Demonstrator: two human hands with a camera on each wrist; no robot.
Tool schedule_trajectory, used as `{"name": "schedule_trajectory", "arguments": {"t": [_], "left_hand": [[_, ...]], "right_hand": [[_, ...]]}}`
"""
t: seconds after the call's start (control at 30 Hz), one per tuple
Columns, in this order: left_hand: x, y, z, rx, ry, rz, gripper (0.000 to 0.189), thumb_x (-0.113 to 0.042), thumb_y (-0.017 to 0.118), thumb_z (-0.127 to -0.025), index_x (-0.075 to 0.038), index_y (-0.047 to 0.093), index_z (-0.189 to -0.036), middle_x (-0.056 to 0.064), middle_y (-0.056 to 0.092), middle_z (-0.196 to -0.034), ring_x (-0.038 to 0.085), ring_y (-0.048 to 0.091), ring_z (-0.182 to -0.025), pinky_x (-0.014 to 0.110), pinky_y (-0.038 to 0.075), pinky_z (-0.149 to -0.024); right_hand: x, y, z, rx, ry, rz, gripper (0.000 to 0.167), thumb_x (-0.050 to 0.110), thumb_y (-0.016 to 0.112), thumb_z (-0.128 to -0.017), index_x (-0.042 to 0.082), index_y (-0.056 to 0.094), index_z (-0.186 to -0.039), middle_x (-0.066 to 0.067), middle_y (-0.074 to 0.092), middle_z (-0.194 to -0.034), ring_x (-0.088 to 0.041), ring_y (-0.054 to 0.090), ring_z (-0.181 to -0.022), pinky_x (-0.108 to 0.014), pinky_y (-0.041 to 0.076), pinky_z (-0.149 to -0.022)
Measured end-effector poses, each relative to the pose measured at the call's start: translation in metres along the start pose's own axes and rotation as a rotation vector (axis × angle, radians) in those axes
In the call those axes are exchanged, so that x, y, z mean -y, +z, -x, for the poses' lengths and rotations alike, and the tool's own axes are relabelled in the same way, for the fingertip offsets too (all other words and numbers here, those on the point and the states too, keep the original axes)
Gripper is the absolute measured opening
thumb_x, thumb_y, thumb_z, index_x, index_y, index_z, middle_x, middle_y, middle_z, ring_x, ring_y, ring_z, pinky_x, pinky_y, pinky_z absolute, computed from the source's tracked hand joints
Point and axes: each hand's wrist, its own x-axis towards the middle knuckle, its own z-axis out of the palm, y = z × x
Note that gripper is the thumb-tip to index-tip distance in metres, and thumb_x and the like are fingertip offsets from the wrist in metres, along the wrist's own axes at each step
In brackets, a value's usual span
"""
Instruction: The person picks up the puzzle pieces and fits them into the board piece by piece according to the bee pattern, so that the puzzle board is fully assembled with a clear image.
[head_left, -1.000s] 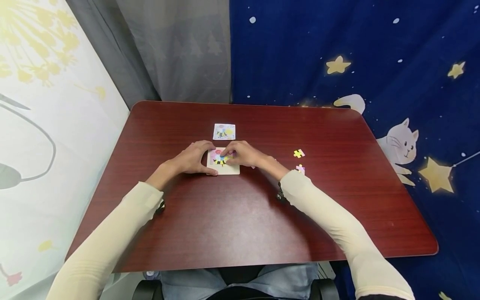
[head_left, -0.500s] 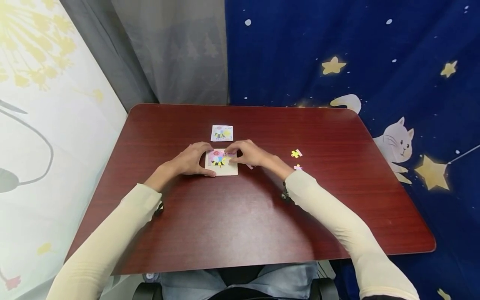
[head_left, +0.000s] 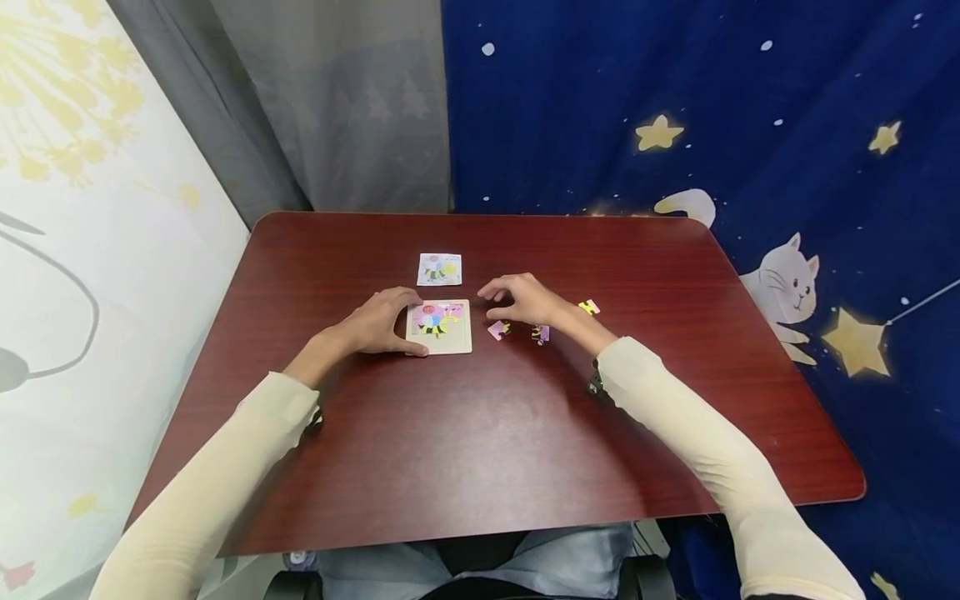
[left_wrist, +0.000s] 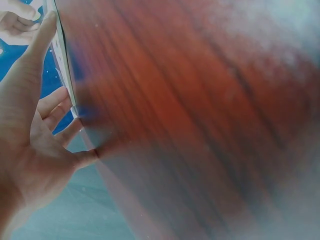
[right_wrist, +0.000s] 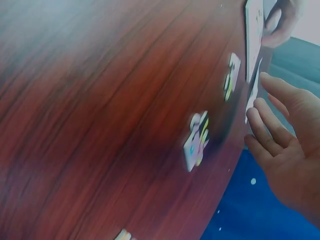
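Note:
A pale, square puzzle board [head_left: 454, 343] with a colourful bee picture lies on the table, its lower right part bare. My left hand [head_left: 378, 322] holds it at the left side, thumb at the near corner and fingers at the far one. In the left wrist view, the board's edge [left_wrist: 62, 52] shows between thumb and fingers. My right hand [head_left: 528, 300] is just right of the board, fingers loosely bent and nothing in them. Two jigsaw pieces, one pink and yellow [head_left: 497, 331] and one purple [head_left: 541, 335], lie below it.
Behind the board lies a picture card [head_left: 439, 269] with a similar bee. A yellow jigsaw piece [head_left: 588, 307] is partly behind my right wrist. All rest on a reddish-brown table [head_left: 420, 467]; grey and blue curtains [head_left: 555, 108] hang beyond its far edge.
My right hand has left the board and moved right, over the loose pieces, uncovering the board's right side. My left hand stays at the board's left side.

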Motion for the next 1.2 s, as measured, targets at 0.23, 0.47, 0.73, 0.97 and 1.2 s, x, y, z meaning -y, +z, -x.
{"name": "schedule_trajectory", "arguments": {"t": [0.23, 0.47, 0.73, 0.97, 1.2], "left_hand": [[0.0, 0.001, 0.0, -0.001, -0.014, -0.013, 0.097, -0.06, 0.09, -0.072, -0.006, 0.054, -0.144, 0.011, 0.05, -0.148, 0.031, 0.042, -0.139, 0.052, 0.028, -0.119], [-0.001, 0.0, 0.002, -0.002, 0.002, -0.002, 0.097, -0.06, 0.09, -0.072, -0.005, 0.053, -0.143, 0.013, 0.05, -0.147, 0.032, 0.043, -0.139, 0.057, 0.026, -0.12], [-0.002, 0.001, 0.004, 0.001, 0.003, 0.01, 0.096, -0.059, 0.09, -0.073, -0.005, 0.053, -0.143, 0.012, 0.05, -0.147, 0.03, 0.043, -0.138, 0.058, 0.024, -0.12], [-0.002, 0.002, 0.005, 0.013, -0.021, 0.006, 0.096, -0.061, 0.088, -0.074, -0.006, 0.053, -0.144, 0.011, 0.049, -0.149, 0.029, 0.041, -0.14, 0.054, 0.025, -0.121], [-0.003, -0.001, 0.004, 0.009, -0.012, 0.004, 0.099, -0.061, 0.09, -0.072, -0.005, 0.052, -0.145, 0.012, 0.049, -0.149, 0.031, 0.041, -0.139, 0.054, 0.027, -0.119]], "right_hand": [[-0.013, -0.014, 0.016, -0.024, 0.023, 0.014, 0.039, 0.013, 0.082, -0.091, 0.0, 0.072, -0.126, -0.016, 0.074, -0.117, -0.029, 0.068, -0.106, -0.045, 0.053, -0.097], [-0.029, -0.032, 0.038, -0.074, 0.028, 0.064, 0.038, 0.011, 0.083, -0.089, 0.001, 0.072, -0.124, -0.016, 0.075, -0.114, -0.029, 0.068, -0.107, -0.046, 0.054, -0.095], [-0.046, -0.051, 0.064, -0.082, 0.081, 0.092, 0.039, 0.012, 0.082, -0.09, 0.0, 0.071, -0.125, -0.016, 0.074, -0.116, -0.03, 0.069, -0.11, -0.049, 0.053, -0.098], [-0.058, -0.065, 0.083, -0.105, 0.098, 0.136, 0.037, 0.008, 0.082, -0.089, -0.002, 0.071, -0.123, -0.019, 0.075, -0.113, -0.033, 0.07, -0.108, -0.051, 0.053, -0.095], [-0.071, -0.072, 0.101, -0.114, 0.13, 0.174, 0.037, 0.011, 0.083, -0.089, -0.001, 0.073, -0.122, -0.018, 0.075, -0.111, -0.033, 0.07, -0.107, -0.051, 0.052, -0.096]]}}
